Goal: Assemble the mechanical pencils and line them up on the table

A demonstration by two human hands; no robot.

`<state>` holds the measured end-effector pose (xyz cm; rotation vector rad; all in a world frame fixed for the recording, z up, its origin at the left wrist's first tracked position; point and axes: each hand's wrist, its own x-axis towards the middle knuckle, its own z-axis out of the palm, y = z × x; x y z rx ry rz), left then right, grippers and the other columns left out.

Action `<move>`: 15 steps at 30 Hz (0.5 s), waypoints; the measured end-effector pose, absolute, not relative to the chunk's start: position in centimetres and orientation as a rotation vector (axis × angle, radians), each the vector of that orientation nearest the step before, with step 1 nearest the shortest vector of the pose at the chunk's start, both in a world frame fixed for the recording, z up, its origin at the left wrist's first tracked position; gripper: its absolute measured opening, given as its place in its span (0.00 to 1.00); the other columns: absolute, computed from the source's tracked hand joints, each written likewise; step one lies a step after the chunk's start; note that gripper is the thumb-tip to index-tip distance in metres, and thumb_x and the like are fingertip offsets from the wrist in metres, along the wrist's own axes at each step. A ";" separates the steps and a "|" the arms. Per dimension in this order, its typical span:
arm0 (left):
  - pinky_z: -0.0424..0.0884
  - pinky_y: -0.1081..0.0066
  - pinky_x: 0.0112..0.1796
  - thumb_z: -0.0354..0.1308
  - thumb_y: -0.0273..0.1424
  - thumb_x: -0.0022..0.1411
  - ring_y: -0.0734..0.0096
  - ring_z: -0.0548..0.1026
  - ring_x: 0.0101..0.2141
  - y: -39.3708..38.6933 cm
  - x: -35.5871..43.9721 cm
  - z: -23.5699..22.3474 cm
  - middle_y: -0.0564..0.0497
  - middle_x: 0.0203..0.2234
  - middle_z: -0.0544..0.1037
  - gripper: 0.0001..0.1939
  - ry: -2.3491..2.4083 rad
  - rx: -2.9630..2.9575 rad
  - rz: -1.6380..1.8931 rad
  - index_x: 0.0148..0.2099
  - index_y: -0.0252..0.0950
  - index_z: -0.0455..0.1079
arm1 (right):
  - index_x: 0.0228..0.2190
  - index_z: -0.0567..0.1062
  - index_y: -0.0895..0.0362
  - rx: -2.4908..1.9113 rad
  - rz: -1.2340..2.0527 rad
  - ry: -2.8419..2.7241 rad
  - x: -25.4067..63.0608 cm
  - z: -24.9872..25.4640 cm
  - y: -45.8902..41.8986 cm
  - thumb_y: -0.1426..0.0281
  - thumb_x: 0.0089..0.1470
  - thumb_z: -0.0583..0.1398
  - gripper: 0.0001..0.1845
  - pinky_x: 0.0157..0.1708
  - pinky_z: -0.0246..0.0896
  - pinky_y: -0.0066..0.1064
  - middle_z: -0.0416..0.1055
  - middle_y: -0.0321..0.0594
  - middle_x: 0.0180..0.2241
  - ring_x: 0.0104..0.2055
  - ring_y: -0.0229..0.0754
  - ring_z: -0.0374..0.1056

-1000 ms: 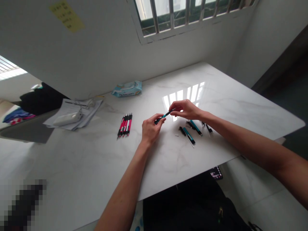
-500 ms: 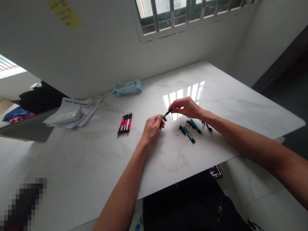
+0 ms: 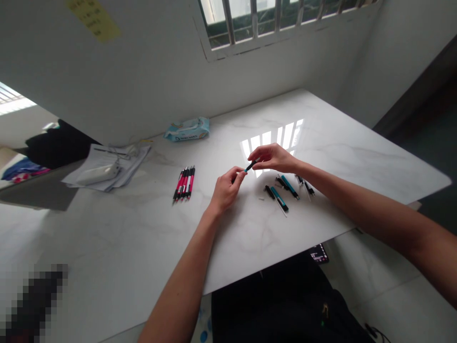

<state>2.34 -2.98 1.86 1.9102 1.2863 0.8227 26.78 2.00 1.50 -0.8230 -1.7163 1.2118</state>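
One pen (image 3: 251, 165), teal and black, slim, held above the middle of the counter (image 3: 143, 247) between two bare hands, tilted, its black end pointing far and right. Left hand (image 3: 227, 186): grip closed about the teal portion, thumb and fingers wrapped over it, so that much of the barrel is hidden. Right hand (image 3: 273, 157): grip a pinch of thumb and fingertips on the black end, palm turned down. To the near right of the hands, loose pen parts on the counter: one teal-and-black barrel (image 3: 279, 196), with a black piece (image 3: 269, 192) just to its left and a thin white rod (image 3: 281, 209) alongside; a second teal-and-black barrel (image 3: 290, 186), a little farther and to the right, close to other small dark parts; a group of black and pale pieces (image 3: 307, 186) beyond that, partly beneath the right forearm; one small white piece (image 3: 261, 198), lying apart to the left. To the left of the hands, a set of red-and-black pens (image 3: 184, 184), laid side by side in a row, exact count unclear. At the far edge, one light-blue packet of wipes (image 3: 187, 130). At the far left, a stack of papers (image 3: 134, 164) bearing a white object (image 3: 98, 175), type indistinct.
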 end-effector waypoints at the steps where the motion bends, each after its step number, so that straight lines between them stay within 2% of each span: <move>1: 0.61 0.69 0.32 0.55 0.48 0.73 0.70 0.65 0.27 -3.1 2.4 1.9 0.56 0.24 0.70 0.19 1.290 1.950 0.802 0.48 0.40 0.78 | 0.38 0.86 0.58 -0.845 1.204 -1.699 26.7 1.4 2.1 0.58 0.47 0.78 0.20 0.40 0.75 0.36 0.84 0.42 0.36 0.37 0.43 0.78; 4: 0.62 0.69 0.34 0.53 0.44 0.74 0.69 0.66 0.27 -3.2 2.5 1.9 0.56 0.26 0.71 0.17 1.286 1.995 0.761 0.52 0.41 0.77 | 0.35 0.85 0.58 -0.865 1.200 -1.656 26.4 1.1 2.1 0.58 0.48 0.77 0.19 0.39 0.74 0.36 0.82 0.41 0.33 0.34 0.41 0.77; 9: 0.64 0.69 0.32 0.49 0.46 0.75 0.67 0.68 0.29 -2.8 2.3 1.5 0.53 0.26 0.70 0.18 1.246 1.872 0.777 0.43 0.40 0.74 | 0.36 0.84 0.57 -0.787 1.255 -1.646 26.2 1.2 1.8 0.61 0.49 0.77 0.16 0.44 0.76 0.39 0.83 0.40 0.37 0.38 0.42 0.78; 15: 0.60 0.69 0.28 0.49 0.48 0.74 0.70 0.62 0.25 -2.4 2.2 1.7 0.55 0.22 0.65 0.20 1.162 1.781 0.718 0.37 0.40 0.69 | 0.35 0.84 0.56 -0.736 1.244 -1.711 26.2 1.9 1.3 0.61 0.52 0.76 0.14 0.48 0.76 0.43 0.83 0.41 0.38 0.39 0.43 0.78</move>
